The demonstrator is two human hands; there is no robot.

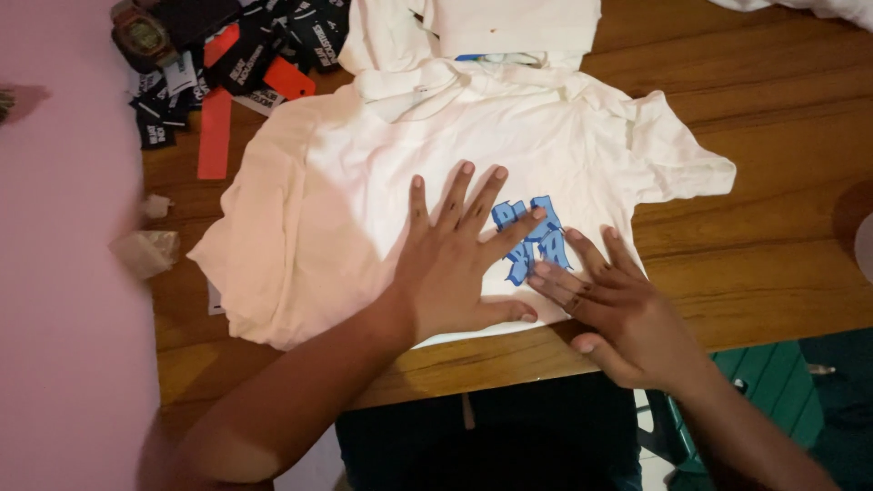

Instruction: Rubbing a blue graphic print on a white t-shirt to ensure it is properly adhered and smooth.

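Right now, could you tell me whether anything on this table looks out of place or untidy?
Mostly tidy: both hands, left hand and right hand, press flat on the white T-shirt. The odd part is the black and orange tags scattered loosely at the wooden table's far left corner, beside a wristwatch.

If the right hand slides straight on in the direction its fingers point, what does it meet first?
The right hand points up-left across the white T-shirt; it would probably first meet the left hand, whose fingers lie just beyond over the blue print.
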